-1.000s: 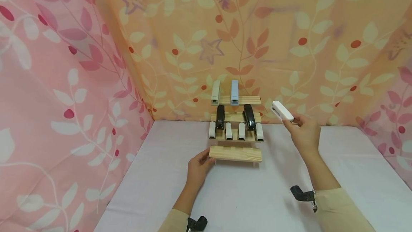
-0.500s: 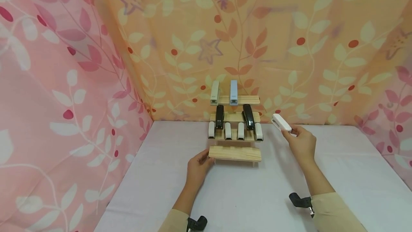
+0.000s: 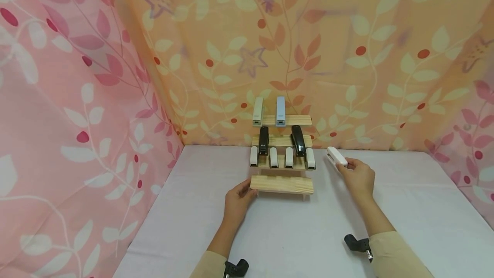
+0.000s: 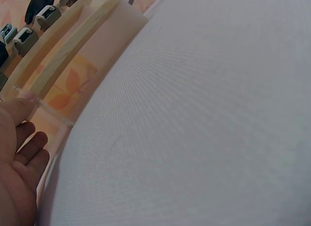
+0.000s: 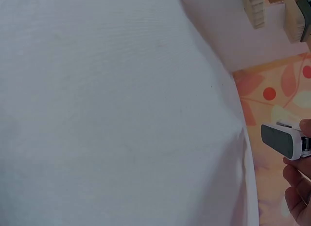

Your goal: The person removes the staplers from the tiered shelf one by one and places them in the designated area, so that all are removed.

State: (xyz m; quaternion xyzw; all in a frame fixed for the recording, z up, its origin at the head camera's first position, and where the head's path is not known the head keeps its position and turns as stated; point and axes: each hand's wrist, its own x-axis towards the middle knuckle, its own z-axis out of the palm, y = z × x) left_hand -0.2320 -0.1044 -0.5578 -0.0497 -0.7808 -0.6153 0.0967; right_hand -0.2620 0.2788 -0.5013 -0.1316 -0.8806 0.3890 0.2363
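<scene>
A white stapler (image 3: pixel 337 156) is pinched by its rear end between the thumb and fingers of my right hand (image 3: pixel 359 179), in the air right of a tiered wooden rack (image 3: pixel 281 184). In the right wrist view its grey underside (image 5: pixel 279 141) faces the camera. My left hand (image 3: pixel 236 203) grips the left end of the rack's lowest tier, thumb (image 4: pixel 19 107) at the clear side panel. Several small white staplers (image 3: pixel 273 158) stand on the second tier. Black staplers (image 3: pixel 264 140) sit above them; a green stapler (image 3: pixel 258 110) and a blue stapler (image 3: pixel 280 110) are on top.
A white cloth (image 3: pixel 301 235) covers the table. A floral orange curtain (image 3: pixel 216 76) hangs close behind the rack, and a pink one (image 3: pixel 96 140) runs along the left side. The rack's lowest tier shows bare wood. Black camera mounts (image 3: pixel 356 243) are strapped on both wrists.
My right hand has come down toward the table and slightly left, carrying the white stapler lower. The left hand has stayed at the rack, which has not moved.
</scene>
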